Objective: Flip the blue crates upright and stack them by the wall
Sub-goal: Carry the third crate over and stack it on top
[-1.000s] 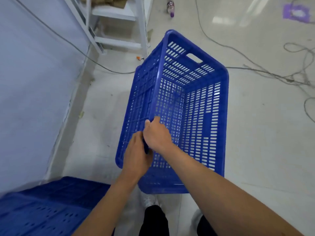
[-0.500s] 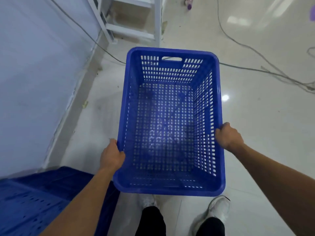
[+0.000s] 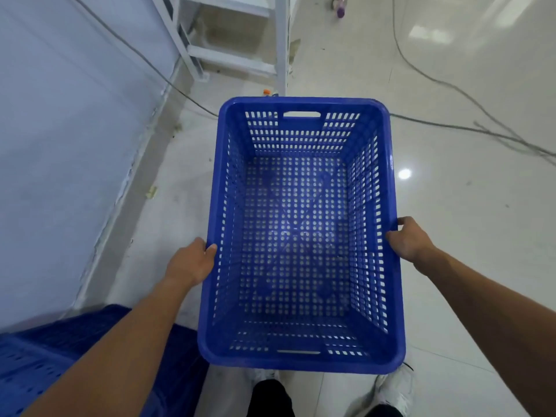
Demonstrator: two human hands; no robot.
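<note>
Both hands are gripping a blue perforated crate (image 3: 301, 236), open side up: the left hand (image 3: 191, 261) is clasping its left rim, the right hand (image 3: 409, 239) its right rim. Another blue crate (image 3: 45, 356) is lying lower left beside the wall (image 3: 60, 130).

No legible text, label or number anywhere.

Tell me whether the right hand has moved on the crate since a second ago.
Yes. The right hand left the crate's left rim beside the left hand and now grips the right rim, away from the wall.
</note>
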